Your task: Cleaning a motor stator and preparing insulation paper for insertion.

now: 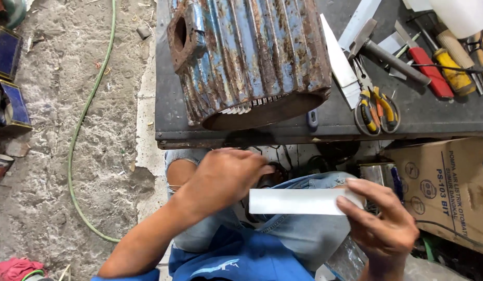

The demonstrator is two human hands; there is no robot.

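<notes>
My right hand (383,221) pinches the right end of a long white paper strip (298,202) held level above my lap. My left hand (227,176) is curled over the strip's left end, fingers closed around something dark that I cannot make out. Both hands hover over my knees in torn blue jeans (298,234). Just beyond them a rusty blue ribbed motor housing (246,57) lies on its side on a dark bench (423,117), white slips showing in the slots at its open end.
On the bench right of the housing lie white paper strips (339,65), yellow-handled scissors (375,106), a hammer (392,57), and red- and yellow-handled tools (444,70). A cardboard box (449,182) sits at the right. A green hose (77,130) crosses the concrete floor on the left.
</notes>
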